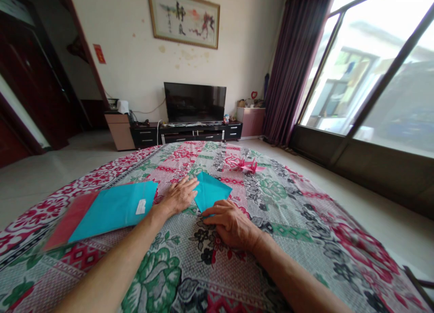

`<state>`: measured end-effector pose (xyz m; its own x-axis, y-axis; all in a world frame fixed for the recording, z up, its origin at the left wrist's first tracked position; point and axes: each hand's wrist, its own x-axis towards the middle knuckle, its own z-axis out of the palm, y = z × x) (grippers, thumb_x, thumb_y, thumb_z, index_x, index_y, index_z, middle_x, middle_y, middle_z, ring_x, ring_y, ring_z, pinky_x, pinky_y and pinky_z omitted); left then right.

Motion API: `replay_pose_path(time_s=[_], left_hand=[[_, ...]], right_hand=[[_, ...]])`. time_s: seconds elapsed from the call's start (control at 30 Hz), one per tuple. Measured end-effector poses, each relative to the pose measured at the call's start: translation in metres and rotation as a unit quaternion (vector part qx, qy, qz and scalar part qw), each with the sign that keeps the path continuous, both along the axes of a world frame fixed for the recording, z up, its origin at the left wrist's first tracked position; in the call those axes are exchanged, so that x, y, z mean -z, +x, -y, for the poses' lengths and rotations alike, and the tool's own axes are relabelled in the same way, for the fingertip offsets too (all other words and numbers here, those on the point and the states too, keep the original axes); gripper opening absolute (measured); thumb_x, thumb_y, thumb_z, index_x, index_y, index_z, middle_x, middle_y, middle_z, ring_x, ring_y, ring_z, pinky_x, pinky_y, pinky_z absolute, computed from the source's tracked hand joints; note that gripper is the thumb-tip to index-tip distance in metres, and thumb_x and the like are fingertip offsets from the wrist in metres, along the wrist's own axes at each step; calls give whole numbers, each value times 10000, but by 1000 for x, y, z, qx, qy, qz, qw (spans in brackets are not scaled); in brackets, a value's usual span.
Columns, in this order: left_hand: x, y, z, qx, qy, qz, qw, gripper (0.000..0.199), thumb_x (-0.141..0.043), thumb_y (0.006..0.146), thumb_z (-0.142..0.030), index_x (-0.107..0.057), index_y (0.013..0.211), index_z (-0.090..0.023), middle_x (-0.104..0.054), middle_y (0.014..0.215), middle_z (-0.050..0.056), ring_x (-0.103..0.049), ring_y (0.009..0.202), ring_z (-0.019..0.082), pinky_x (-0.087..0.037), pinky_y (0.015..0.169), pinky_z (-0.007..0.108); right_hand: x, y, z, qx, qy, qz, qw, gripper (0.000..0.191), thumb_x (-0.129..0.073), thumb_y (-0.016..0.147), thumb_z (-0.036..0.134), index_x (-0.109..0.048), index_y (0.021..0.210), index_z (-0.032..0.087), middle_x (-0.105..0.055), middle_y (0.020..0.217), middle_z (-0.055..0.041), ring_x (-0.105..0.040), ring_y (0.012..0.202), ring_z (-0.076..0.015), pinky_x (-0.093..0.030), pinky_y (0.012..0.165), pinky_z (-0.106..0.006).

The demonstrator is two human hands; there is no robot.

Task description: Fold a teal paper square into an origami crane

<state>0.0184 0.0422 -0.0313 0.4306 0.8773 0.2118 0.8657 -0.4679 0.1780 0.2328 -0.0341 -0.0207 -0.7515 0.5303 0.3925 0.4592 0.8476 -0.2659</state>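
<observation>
A small sheet of blue paper (pixel 210 192) with crease lines lies on the flowered tablecloth, one corner pointing away from me. My left hand (pixel 181 194) rests flat by its left side, fingers stretched out and the tips touching the paper's edge. On the near right edge lies my right hand (pixel 228 220), its fingers bent and pressed down near the closest corner. Whether those fingers pinch the paper or only press on it is hard to see. Left of my left hand is a stack of blue paper (pixel 115 209) with a white label, over red paper (pixel 73 215).
Folded pink paper pieces (pixel 247 165) stand beyond the blue sheet, toward the right. The round table is covered by a patterned tablecloth (pixel 291 258). A television (pixel 195 102) on a low black cabinet (pixel 203 133) stands by the far wall, with windows on the right.
</observation>
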Motion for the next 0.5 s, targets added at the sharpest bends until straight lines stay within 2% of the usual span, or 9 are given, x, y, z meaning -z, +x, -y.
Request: replay_pose_path(time_s=[0.13,0.2,0.37,0.5], left_hand=[[4,-3,-9,-14,-3,10,1000,412,-371,897,-315,-480,1292,-277,-396,1421,34,-319,1312,309,-252,1029,590],[7,-5,-17,-9,19,21,1000,399,-388,891,-302,-509,1269,-271,-443,1390,42,-382,1275,293,-283,1031,554],[10,-9,-35,20,72,40,996,396,-435,857,-250,-548,1235,-210,-546,1294,59,-479,1191,218,-365,1025,377],[8,-11,-45,12,89,50,995,388,-459,836,-238,-575,1203,-189,-579,1245,73,-518,1143,224,-385,1006,359]], right_hand=[[-1,0,0,-2,-3,-2,1000,388,-405,717,45,-650,951,232,-633,1134,36,-510,947,-180,-379,883,-377],[-1,0,0,-2,-3,-2,1000,395,-405,712,40,-650,957,232,-632,1138,37,-512,948,-179,-379,883,-376],[0,0,-1,2,-2,-2,1000,391,-408,717,41,-653,953,234,-631,1144,47,-516,956,-177,-379,889,-375],[1,1,-1,2,-2,-2,1000,405,-397,717,36,-655,955,237,-629,1151,43,-517,968,-178,-378,890,-376]])
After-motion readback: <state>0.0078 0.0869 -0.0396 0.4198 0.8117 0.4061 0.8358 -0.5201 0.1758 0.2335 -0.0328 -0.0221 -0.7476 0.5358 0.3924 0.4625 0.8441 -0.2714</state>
